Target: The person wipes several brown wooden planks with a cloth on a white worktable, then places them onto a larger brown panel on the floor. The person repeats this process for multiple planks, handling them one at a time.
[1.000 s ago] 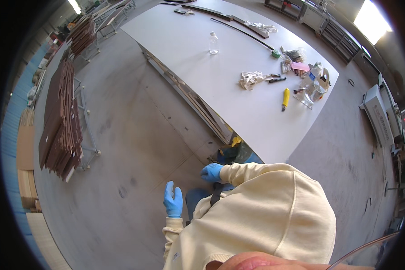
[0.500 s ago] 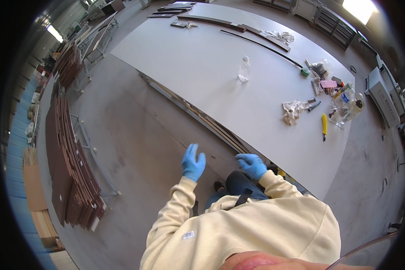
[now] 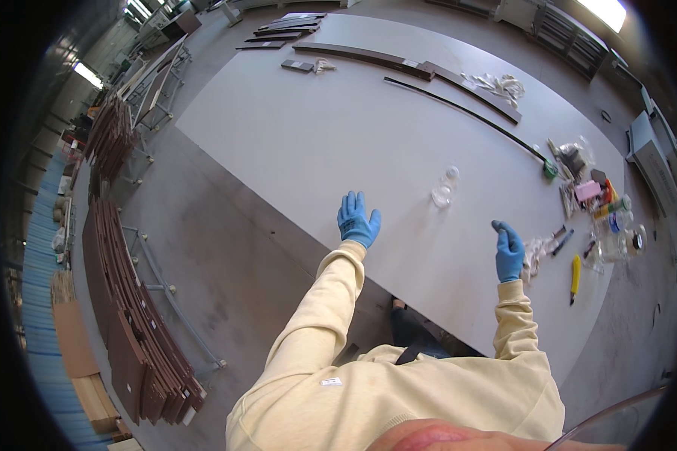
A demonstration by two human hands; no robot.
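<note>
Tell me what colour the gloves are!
The gloves are blue, seen best in the head view.

white cloth [image 3: 535,254] partly hidden by right hand [image 3: 510,254], chest label [image 3: 331,382] illegibly small, legs [image 3: 409,329] mostly hidden

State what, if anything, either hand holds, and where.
Nothing is visibly held: the gloved left hand is open, and the gloved right hand shows no object in its grasp.

Cannot read any word, number or sign for certain. Can make out a white label [image 3: 331,382] with dark marks on the sweater [image 3: 436,383], too tiny to read; a blue label [image 3: 616,221] among the bottles, likewise illegible; faint lettering on the machine [image 3: 654,154], too blurred.
</note>
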